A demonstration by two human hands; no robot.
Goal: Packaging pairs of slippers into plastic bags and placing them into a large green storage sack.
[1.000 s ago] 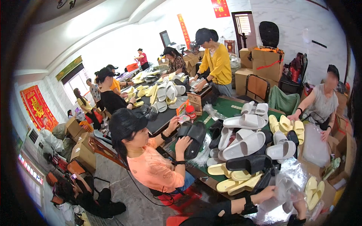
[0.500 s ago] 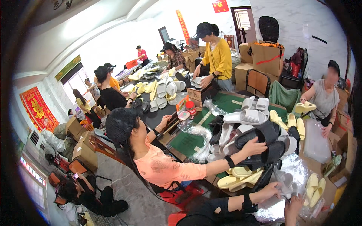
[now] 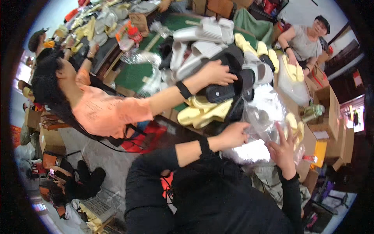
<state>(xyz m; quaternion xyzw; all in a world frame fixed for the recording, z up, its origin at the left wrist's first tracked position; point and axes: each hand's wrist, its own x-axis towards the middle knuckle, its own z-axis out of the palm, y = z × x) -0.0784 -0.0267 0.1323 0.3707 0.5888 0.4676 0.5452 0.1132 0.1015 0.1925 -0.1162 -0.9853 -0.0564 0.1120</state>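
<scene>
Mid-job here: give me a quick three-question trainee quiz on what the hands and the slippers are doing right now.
1. True or false: both the left hand and right hand touch the clear plastic bag.
2. What colour slipper lies under the co-worker's hand?
A black
B red
C blue
3. Which slippers lie just below it?

Key:
1. True
2. A
3. The yellow slippers

place: packing workshop | signs: slipper heaps (image 3: 218, 43), cardboard boxes (image 3: 331, 113), workers round green table (image 3: 134, 72)
</scene>
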